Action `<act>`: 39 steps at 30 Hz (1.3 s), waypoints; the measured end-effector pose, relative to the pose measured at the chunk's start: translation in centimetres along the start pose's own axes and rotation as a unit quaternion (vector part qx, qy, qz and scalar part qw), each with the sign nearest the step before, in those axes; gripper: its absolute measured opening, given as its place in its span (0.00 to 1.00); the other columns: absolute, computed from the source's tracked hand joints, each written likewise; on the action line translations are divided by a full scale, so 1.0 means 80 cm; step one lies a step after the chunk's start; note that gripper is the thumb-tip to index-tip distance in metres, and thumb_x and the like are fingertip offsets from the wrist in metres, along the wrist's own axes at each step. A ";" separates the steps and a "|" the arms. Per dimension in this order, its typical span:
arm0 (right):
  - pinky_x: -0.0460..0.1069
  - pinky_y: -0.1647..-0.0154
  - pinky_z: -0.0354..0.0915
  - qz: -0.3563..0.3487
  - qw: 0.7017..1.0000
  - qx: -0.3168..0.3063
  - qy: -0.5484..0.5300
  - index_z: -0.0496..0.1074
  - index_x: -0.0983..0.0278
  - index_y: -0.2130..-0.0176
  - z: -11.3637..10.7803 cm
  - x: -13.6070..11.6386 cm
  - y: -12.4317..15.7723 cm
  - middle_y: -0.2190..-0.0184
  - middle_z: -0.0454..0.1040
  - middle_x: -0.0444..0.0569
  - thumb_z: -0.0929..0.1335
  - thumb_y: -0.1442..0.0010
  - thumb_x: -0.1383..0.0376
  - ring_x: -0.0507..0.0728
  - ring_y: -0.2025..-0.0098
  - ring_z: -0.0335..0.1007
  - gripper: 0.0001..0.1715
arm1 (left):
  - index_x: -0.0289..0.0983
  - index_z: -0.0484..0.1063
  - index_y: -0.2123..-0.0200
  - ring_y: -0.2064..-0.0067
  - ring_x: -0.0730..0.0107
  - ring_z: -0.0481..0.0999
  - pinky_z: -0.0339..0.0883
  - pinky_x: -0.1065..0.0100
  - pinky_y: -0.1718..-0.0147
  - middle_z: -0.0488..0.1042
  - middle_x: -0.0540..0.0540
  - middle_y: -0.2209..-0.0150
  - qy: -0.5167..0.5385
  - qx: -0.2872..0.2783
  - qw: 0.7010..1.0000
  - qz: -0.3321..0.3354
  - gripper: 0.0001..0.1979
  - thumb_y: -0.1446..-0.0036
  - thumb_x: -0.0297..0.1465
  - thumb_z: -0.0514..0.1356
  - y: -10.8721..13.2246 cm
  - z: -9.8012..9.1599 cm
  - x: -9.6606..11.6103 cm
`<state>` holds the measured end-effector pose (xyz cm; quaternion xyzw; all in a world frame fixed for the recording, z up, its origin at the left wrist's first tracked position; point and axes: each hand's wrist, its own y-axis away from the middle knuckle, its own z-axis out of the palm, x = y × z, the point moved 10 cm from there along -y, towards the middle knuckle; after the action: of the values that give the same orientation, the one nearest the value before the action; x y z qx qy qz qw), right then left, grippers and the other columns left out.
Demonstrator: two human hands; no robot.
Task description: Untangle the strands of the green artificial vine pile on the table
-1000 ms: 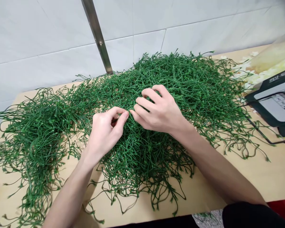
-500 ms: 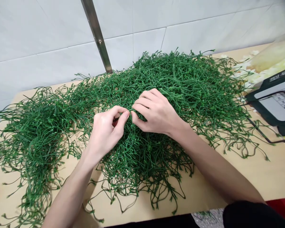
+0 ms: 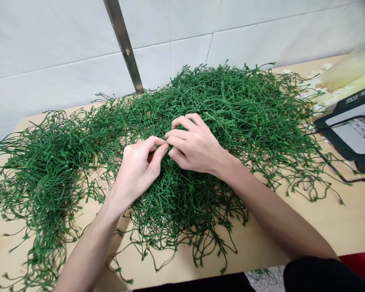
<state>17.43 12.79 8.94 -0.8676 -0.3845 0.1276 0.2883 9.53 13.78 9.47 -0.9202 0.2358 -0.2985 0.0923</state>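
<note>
green stems [image 3: 249, 101] heaped over a table [image 3: 353, 223]

a white tiled wall [image 3: 63, 36] fills the back; the pale wood table lies in front of it; the stems sprawl in one tangled mass, thick at the middle and back right, with a further clump bending down the left side; loose ones straggle toward the front edge; a dark-and-white pack [image 3: 353, 134] stands tilted at the right, just beside the outermost stems; a metal post [image 3: 123, 40] slants down before the wall, its foot at the back of the heap; the right hand [image 3: 197, 146] sits over the middle of the heap, fingers curled, a narrow gap between thumb and forefinger; the left hand [image 3: 141, 160] is level with it, thumb and forefinger pinched together at the tips; the two hands meet or nearly meet there, too close to say which; whatever either may hold is too small to tell; white flowers [image 3: 325, 95] show near the pack, at the heap's right end; a thin dark rod [image 3: 334, 172] bends out below the pack, among stray stems
</note>
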 end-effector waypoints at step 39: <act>0.51 0.61 0.65 0.055 0.960 0.044 -0.271 0.71 0.63 0.73 -0.033 0.020 -0.006 0.75 0.74 0.46 0.64 0.42 0.69 0.53 0.69 0.66 0.09 | 0.37 0.68 0.66 0.73 0.77 0.70 0.62 0.74 0.73 0.74 0.52 0.72 -0.022 0.011 0.997 0.075 0.03 0.37 0.28 0.57 0.002 -0.014 0.014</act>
<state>19.37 13.17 11.31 -0.8066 -0.3941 0.3907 0.2036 9.61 13.02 10.89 -0.9053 0.2989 -0.2726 0.1296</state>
